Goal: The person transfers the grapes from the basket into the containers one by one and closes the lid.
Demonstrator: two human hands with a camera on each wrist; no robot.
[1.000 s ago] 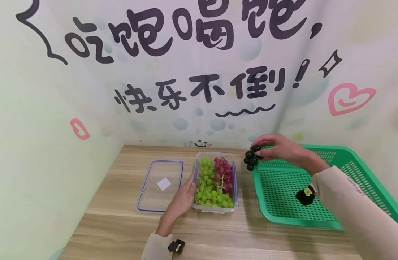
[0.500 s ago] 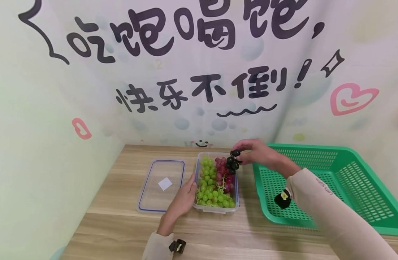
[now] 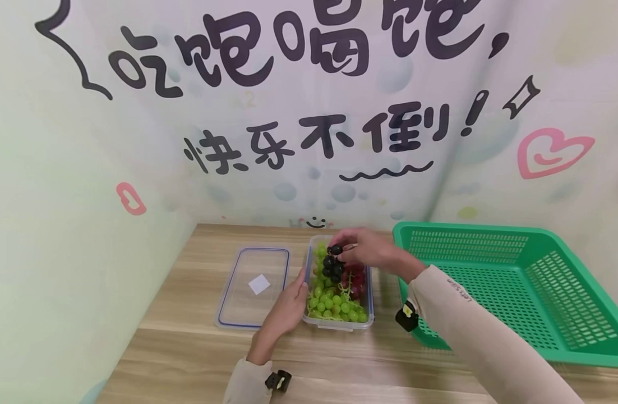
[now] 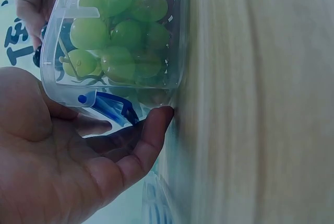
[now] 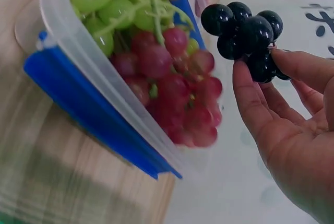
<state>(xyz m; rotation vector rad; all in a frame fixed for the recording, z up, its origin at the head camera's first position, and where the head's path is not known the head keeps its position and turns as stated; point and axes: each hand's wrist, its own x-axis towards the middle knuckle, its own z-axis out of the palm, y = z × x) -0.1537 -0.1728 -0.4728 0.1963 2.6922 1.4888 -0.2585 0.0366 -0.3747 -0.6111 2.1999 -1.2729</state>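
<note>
In the head view a clear plastic container (image 3: 339,325) stands on the wooden table. It holds green grapes (image 3: 336,306) along its left and front and red grapes (image 3: 358,280) at the right. My right hand (image 3: 367,249) pinches a small bunch of black grapes (image 5: 245,33) between thumb and fingers, above the container's back part. My left hand (image 3: 289,308) rests against the container's left side. In the left wrist view its slightly bent fingers (image 4: 151,135) lie beside the wall near a blue-edged clip (image 4: 112,106).
A clear lid (image 3: 238,292) with a blue seal and a white square label (image 3: 259,284) lies left of the container. At the right stands a large green basket (image 3: 556,352). A printed cloth (image 3: 268,196) hangs behind the table.
My right hand has carried the black grapes leftward, from the basket's left edge to over the container. My left hand has stayed at the container's side.
</note>
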